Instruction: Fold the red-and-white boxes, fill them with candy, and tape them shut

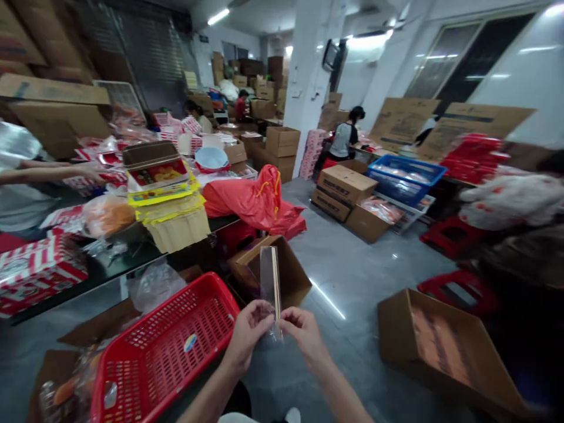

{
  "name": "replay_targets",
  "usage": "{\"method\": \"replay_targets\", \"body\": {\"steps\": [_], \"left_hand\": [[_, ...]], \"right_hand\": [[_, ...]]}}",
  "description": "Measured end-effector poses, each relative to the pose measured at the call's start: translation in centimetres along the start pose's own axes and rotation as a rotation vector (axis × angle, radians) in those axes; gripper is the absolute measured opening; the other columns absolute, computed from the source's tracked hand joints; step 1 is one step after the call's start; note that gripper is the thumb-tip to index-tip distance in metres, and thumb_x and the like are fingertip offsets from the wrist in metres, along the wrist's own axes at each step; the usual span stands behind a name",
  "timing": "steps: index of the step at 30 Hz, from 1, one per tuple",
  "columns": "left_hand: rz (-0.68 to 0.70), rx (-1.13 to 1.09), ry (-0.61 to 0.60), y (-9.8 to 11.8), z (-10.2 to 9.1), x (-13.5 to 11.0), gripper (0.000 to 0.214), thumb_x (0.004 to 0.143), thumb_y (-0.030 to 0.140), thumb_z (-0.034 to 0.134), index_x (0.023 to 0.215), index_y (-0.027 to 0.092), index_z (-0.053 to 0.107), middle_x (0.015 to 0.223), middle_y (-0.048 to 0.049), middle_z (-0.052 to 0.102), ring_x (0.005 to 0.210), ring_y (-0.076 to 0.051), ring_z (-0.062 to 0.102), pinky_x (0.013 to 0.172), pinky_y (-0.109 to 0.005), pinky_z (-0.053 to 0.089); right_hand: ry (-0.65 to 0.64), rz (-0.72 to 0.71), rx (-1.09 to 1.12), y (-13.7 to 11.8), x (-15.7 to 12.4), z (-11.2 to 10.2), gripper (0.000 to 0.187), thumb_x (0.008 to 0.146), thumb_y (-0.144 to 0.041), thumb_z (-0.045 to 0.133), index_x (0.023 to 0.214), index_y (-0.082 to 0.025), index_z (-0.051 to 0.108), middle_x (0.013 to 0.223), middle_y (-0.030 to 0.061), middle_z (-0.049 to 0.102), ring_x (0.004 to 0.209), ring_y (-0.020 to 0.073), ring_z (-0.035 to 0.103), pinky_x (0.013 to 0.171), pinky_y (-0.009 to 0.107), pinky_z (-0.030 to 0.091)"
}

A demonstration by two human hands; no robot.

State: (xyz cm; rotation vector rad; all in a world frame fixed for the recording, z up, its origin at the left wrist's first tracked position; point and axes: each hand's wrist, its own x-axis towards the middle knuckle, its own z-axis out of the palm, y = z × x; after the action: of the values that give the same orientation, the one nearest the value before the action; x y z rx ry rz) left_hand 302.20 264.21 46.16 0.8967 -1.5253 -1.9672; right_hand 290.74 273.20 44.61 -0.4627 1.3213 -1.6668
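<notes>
In front of me I hold up a narrow clear plastic sleeve (pixel 267 273) with thin pale wooden sticks (pixel 276 279), like chopsticks, standing upright along its right side. My left hand (pixel 247 333) pinches the sleeve's lower left edge between thumb and fingers. Opposite it, my right hand (pixel 307 336) is closed in a pinch at the lower right, by the bottom ends of the sticks. Both hands are close together. Just left of them is a red perforated plastic basket (pixel 176 335), with a small sticker on its bottom.
Behind the sleeve an open cardboard box (pixel 293 276) lies on the floor. Another open box (pixel 396 329) with orange packs stands at right. A table at left carries yellow packaging (pixel 171 205), a red bag (pixel 247 194) and striped boxes (pixel 39 270). Co-workers sit around.
</notes>
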Motion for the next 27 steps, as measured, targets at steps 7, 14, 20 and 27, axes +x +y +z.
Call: {"method": "replay_targets", "body": {"steps": [7,14,20,27], "left_hand": [[-0.024,-0.01,-0.087,-0.4,9.8,-0.3,0.03,0.067,0.038,0.077,0.06,0.012,0.063,0.051,0.0027,0.052,0.048,-0.007,0.042,0.048,-0.019,0.03],[-0.007,-0.089,-0.095,-0.2,13.7,-0.6,0.031,0.06,0.036,0.079,0.054,0.011,0.062,0.048,0.0022,0.052,0.045,-0.006,0.043,0.047,-0.019,0.031],[-0.009,-0.194,-0.038,1.0,14.9,0.7,0.03,0.051,0.035,0.082,0.061,0.01,0.068,0.054,-0.002,0.061,0.049,-0.009,0.05,0.05,-0.02,0.037],[0.048,-0.31,0.061,3.0,14.2,3.6,0.026,0.048,0.029,0.082,0.06,0.012,0.066,0.049,0.0014,0.057,0.043,-0.006,0.045,0.045,-0.019,0.033]], "right_hand": [[0.096,-0.044,-0.055,-0.7,-8.2,-7.3,0.015,0.061,-0.028,0.074,0.062,-0.015,0.066,0.055,-0.0022,0.059,0.052,0.01,0.047,0.054,0.023,0.034],[0.147,-0.101,-0.038,0.5,-11.9,-9.8,0.017,0.067,-0.029,0.073,0.062,-0.015,0.065,0.056,-0.0026,0.058,0.054,0.0098,0.048,0.055,0.023,0.035],[0.111,-0.062,0.124,-0.3,-12.6,-10.3,0.037,0.075,-0.052,0.068,0.069,-0.015,0.068,0.063,0.0016,0.064,0.059,0.0127,0.056,0.062,0.026,0.044],[0.139,-0.03,0.204,-1.4,-11.0,-9.3,0.035,0.072,-0.049,0.074,0.076,-0.014,0.07,0.07,0.0044,0.068,0.06,0.0125,0.059,0.062,0.025,0.045]]}}
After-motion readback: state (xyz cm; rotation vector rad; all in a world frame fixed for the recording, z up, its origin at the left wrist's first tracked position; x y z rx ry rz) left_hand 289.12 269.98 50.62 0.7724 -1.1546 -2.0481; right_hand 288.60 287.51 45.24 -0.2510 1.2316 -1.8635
